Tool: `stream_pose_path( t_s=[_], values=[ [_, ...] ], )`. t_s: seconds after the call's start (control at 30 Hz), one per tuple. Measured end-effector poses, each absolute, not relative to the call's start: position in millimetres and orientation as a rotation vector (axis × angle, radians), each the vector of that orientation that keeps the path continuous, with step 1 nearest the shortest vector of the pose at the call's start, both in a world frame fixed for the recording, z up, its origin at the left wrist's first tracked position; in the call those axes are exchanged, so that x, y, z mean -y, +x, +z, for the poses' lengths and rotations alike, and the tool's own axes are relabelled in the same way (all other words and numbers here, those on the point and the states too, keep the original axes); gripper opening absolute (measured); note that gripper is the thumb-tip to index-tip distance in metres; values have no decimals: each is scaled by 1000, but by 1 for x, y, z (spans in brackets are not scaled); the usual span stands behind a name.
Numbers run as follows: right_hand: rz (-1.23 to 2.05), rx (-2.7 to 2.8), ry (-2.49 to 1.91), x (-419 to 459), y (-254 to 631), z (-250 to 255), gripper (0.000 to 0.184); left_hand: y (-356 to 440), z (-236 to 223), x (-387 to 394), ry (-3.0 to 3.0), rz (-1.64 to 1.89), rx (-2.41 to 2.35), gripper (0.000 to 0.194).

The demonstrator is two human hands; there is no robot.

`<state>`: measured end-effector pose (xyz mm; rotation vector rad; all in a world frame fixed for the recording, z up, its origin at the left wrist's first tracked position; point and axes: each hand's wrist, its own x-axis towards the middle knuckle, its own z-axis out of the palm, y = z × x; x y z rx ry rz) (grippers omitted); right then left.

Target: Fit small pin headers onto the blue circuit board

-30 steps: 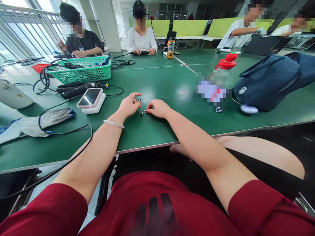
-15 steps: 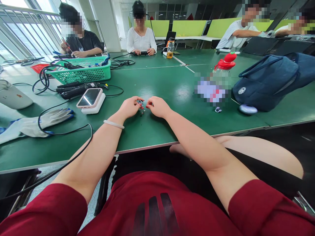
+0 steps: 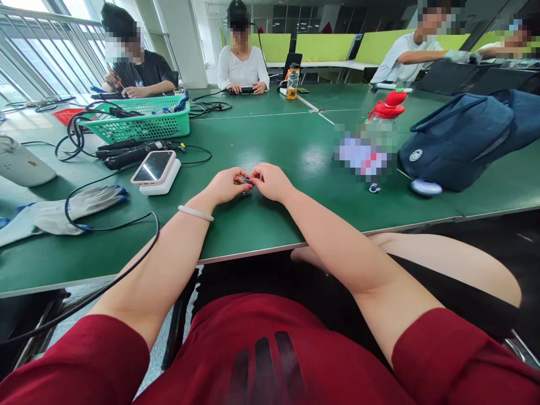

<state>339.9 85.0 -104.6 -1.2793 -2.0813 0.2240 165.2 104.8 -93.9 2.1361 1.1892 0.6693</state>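
Note:
My left hand [image 3: 226, 184] rests over the green table [image 3: 253, 228] with thumb and fingers pinched on a small metallic piece [image 3: 246, 181]. Only a dark, silvery edge of that piece shows between the fingers, too small to name. Close beside it, my right hand [image 3: 272, 183] has thumb and index fingertips pressed together against the left fingertips, at the piece. Whether the right fingers grip the same piece or another tiny part is hidden. A pale bracelet [image 3: 195, 213] circles my left wrist.
To the left lie a phone [image 3: 154, 167] on a white box, a work glove [image 3: 84, 208], black cables and a green basket [image 3: 143, 129]. On the right are a red-lidded bottle [image 3: 386, 107], a small shiny trinket [image 3: 374, 188] and a blue backpack [image 3: 455, 140]. Several people sit around.
My hands have come together, and their fingertips now meet at the small piece. The left fingers have lowered slightly, and the small bit seen on the table below them is now mostly covered.

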Motion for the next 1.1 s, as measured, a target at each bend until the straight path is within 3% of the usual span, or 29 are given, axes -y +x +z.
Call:
stream_pose_path(
  t_s=[0.43,0.6,1.1],
  values=[
    [105,2171,-1279,-79,340,-99,13,168,-94,-103,1861,763,-1054,37],
    [78,2197,-1279,-78,339,-98,15,168,-94,-106,1845,743,-1023,31],
    [212,2348,-1359,-84,338,-107,12,159,-96,-114,2102,791,-1407,30]
  ],
)
